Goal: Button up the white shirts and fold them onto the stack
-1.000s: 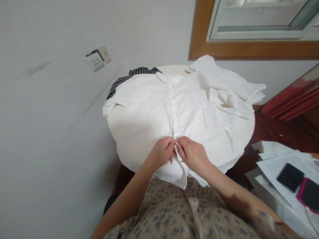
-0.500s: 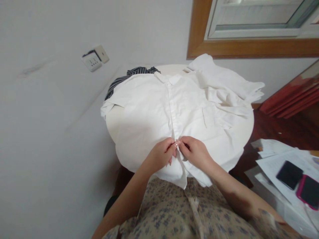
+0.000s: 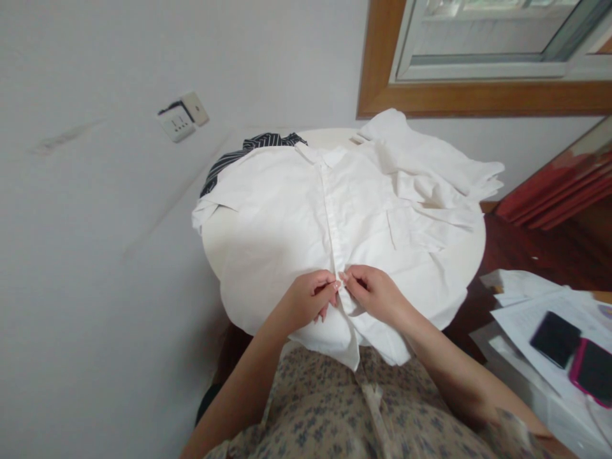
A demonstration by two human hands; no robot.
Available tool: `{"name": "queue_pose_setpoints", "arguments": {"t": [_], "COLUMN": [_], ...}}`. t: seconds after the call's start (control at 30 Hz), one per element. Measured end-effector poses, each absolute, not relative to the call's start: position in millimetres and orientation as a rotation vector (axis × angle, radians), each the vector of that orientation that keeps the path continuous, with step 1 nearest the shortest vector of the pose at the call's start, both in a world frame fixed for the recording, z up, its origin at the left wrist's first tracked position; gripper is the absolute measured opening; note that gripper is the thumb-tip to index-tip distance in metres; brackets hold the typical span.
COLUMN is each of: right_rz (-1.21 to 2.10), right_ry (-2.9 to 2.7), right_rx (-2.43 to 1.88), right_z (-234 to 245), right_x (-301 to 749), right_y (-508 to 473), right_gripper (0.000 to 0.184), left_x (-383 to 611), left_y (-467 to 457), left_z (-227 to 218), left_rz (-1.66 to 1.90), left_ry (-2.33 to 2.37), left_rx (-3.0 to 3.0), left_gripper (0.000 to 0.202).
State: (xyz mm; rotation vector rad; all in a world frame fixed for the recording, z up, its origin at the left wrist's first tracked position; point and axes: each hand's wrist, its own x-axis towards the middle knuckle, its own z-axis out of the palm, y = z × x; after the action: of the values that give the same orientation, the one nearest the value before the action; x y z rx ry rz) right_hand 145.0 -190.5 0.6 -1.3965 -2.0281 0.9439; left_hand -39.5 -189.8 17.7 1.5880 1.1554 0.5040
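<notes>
A white button-up shirt (image 3: pixel 277 217) lies spread front side up on a round white table (image 3: pixel 473 255), its collar at the far side and its hem hanging over the near edge. At the lower part of the front placket, my left hand (image 3: pixel 313 296) pinches one edge of the cloth. My right hand (image 3: pixel 370 290) pinches the facing edge just beside it, fingertips almost meeting. Any button between the fingers is too small to make out. Above the hands the placket runs closed up to the collar.
Dark striped cloth (image 3: pixel 229 164) lies at the table's back left, by the wall with its socket (image 3: pixel 176 121). More white cloth (image 3: pixel 430 150) is bunched at the back right. To the right, papers (image 3: pixel 521 312) carry a black phone (image 3: pixel 556 338) and a pink-edged phone (image 3: pixel 593 371).
My fingertips have drawn slightly apart at the placket, both still pinching the shirt. The whole view has shifted a little; the shirt lies as before.
</notes>
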Motion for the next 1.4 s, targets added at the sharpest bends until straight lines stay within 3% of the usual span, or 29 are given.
{"name": "queue_pose_setpoints", "arguments": {"t": [0.3, 0.57, 0.77, 1.0, 1.1, 1.23, 1.4], "right_rz": [1.095, 1.075, 1.172, 1.167, 1.131, 1.130, 1.077], "right_ry": [-2.082, -2.395, -1.957, -1.761, -1.852, -2.116, -2.499], "right_rx": [-1.217, -1.005, -1.111, -1.120, -1.122, -1.124, -0.844], "right_z": [15, 38, 43, 50, 52, 40, 36], "right_x": [156, 191, 207, 195, 185, 169, 167], "right_y": [-192, -213, -218, -221, -227, -241, -254], "right_gripper": [0.040, 0.031, 0.027, 0.025, 0.024, 0.017, 0.019], "left_x": [-39, -34, -41, -46, -42, -43, -59], "left_y": [-189, -192, -214, -245, -251, -256, -259], "left_z": [9, 10, 10, 7, 1, -6, -5], "left_rz": [0.540, 0.539, 0.657, 0.696, 0.636, 0.577, 0.659], "left_ry": [1.179, 1.208, 1.167, 1.077, 1.061, 1.074, 1.011], "left_rx": [1.545, 1.559, 2.070, 2.652, 2.753, 2.781, 2.689], "left_gripper": [0.023, 0.028, 0.019, 0.035, 0.040, 0.032, 0.026]}}
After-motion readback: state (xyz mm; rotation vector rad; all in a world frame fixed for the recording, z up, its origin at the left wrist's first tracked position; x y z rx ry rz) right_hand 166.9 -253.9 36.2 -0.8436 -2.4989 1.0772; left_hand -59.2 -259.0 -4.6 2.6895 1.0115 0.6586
